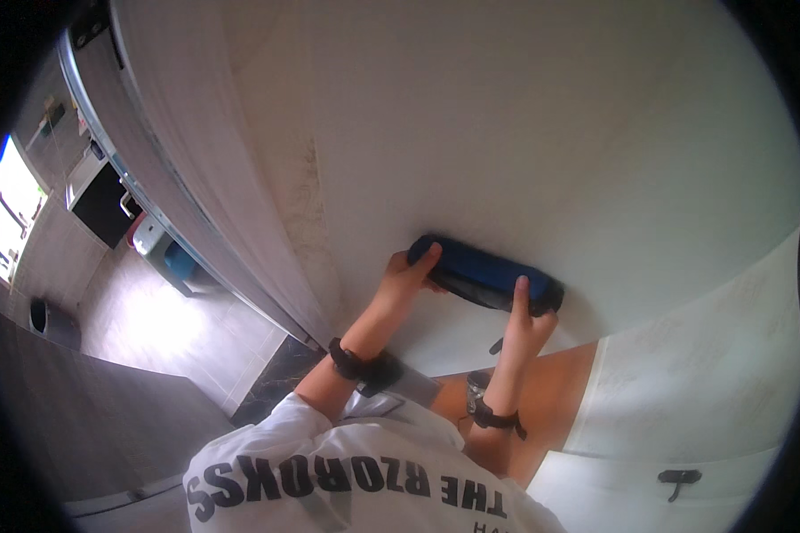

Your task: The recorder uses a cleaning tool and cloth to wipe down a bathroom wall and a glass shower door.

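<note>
A dark blue and black oblong object (478, 261), perhaps a case or a cylindrical speaker, is held lengthwise in front of a pale upright surface. My left hand (415, 268) grips its left end, thumb on the near side. Near its right end my right hand (531, 321) holds it, with the thumb laid across the blue face. The fingers behind it are mostly hidden. Black straps circle both wrists. Whether the object touches the pale surface (507, 133) behind it I cannot tell.
To the left, a metal-edged frame (193, 250) borders a tiled room with a stool (155, 245), a bin (55, 323) and a dark cabinet (107, 206). A dark stone threshold (267, 376) meets an orange-brown floor (563, 386). A white door at lower right bears a black handle (679, 478).
</note>
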The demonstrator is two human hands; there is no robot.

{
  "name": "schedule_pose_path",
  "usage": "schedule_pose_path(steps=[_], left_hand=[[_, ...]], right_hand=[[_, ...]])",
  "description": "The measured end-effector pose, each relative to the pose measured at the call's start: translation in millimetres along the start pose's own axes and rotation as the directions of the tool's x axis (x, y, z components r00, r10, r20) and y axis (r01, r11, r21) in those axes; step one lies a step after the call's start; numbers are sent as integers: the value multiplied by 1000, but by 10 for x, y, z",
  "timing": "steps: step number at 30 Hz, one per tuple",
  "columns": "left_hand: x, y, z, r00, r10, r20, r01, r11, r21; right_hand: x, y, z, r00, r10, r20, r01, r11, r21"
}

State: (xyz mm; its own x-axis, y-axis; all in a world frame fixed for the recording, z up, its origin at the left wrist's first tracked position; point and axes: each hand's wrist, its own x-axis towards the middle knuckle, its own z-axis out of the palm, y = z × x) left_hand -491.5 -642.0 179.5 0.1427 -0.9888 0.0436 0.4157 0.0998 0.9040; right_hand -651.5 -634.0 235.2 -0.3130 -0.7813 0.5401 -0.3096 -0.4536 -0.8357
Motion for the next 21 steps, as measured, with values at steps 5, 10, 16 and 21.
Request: schedule_pose_path(steps=[5, 10, 16, 21], left_hand=[[-17, 136, -108, 997, -67, -29, 68, 997, 43], [-174, 605, -540, 891, 450, -66, -314, 714, 626], [-824, 1282, -1026, 577, 814, -73, -447, 389, 806], [-1092, 1356, -1419, 388, 871, -302, -347, 441, 828]], right_hand=[[-62, 7, 94, 988, 149, 25, -151, 985, 78], [-135, -31, 679, 985, 140, 104, -153, 980, 130], [-410, -562, 1468, 861, 315, 400, -399, 905, 146], [-704, -971, 1896, 740, 118, 662, -393, 875, 283]])
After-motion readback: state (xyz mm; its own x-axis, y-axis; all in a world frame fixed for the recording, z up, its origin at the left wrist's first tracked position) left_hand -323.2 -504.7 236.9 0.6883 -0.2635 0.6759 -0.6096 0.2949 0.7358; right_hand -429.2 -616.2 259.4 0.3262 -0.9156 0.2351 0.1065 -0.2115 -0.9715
